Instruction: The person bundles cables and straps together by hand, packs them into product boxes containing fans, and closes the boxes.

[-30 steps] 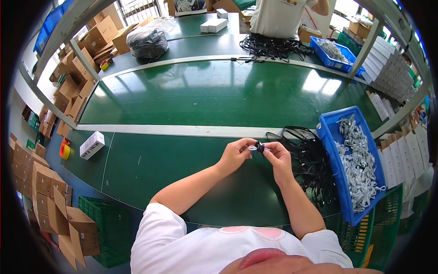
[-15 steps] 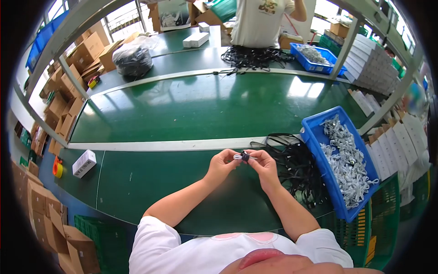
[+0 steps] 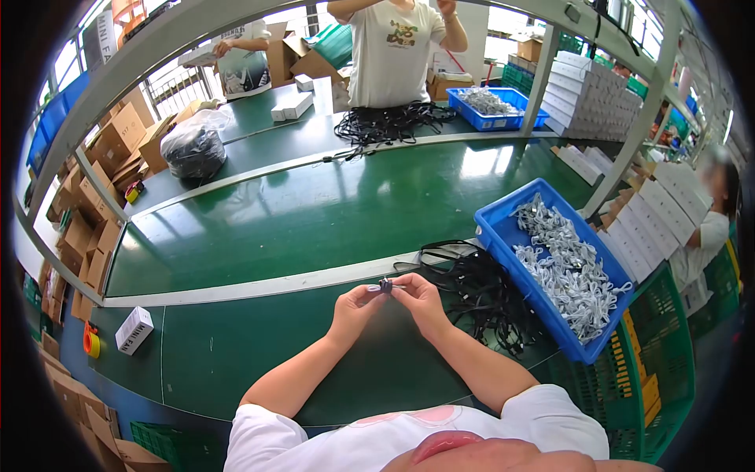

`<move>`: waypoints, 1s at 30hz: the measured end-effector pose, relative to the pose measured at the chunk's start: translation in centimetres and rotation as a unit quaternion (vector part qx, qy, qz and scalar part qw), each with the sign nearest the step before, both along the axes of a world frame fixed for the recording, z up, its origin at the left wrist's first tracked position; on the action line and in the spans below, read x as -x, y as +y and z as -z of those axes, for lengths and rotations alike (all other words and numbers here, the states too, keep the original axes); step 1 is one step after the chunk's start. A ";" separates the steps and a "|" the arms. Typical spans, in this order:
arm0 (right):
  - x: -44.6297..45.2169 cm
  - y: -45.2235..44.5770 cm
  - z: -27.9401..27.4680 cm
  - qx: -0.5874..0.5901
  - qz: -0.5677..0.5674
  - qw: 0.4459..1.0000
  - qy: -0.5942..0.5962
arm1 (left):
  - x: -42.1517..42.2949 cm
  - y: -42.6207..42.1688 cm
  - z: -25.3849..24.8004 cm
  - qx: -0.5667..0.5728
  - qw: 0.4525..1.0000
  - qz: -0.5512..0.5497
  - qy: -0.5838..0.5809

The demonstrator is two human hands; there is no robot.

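Observation:
Near the middle of the green bench, my left hand (image 3: 355, 309) and my right hand (image 3: 419, 299) meet with fingertips pinched. Between them is a small bundle of white cord (image 3: 385, 286) with a dark band around its middle. Both hands grip it, left on one end and right on the other; fingers partly hide it. Just right of my right hand lies a tangled heap of black straps (image 3: 487, 303). Beside the heap stands a blue bin (image 3: 537, 318) holding many looped white cords (image 3: 570, 275).
A white MINI FAN box (image 3: 134, 330) and a yellow tape roll (image 3: 92, 344) sit at the left. Across the bench, a person (image 3: 389, 51) stands behind more black straps (image 3: 389, 124) and another blue bin (image 3: 503, 122). Green crates (image 3: 668, 362) and stacked white boxes (image 3: 649, 216) line the right.
The view has turned, so the bench contents appear farther left. My hands stay together on the bundle. Another person's arm and a box have come into view at the back left.

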State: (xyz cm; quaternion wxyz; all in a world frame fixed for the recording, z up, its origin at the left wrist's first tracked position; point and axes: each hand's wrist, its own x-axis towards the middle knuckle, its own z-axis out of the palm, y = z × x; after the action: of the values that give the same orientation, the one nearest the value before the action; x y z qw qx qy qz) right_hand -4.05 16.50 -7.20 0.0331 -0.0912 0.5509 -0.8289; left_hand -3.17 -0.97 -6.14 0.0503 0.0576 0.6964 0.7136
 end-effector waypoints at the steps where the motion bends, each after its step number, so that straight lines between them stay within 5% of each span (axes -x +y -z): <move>1: -0.1 0.0 -0.1 0.001 0.003 1.000 0.000 | 0.0 0.1 0.0 0.001 1.000 0.003 0.000; 30: 0.0 0.3 0.1 0.009 0.001 0.999 -0.051 | 0.4 -0.2 0.6 -0.013 0.998 0.043 -0.042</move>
State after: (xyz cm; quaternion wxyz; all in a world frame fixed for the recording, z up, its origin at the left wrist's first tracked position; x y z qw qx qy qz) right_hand -4.04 16.76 -7.31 0.0597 -0.0482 0.5412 -0.8374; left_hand -3.58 -1.22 -6.78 0.1098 0.0583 0.6811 0.7215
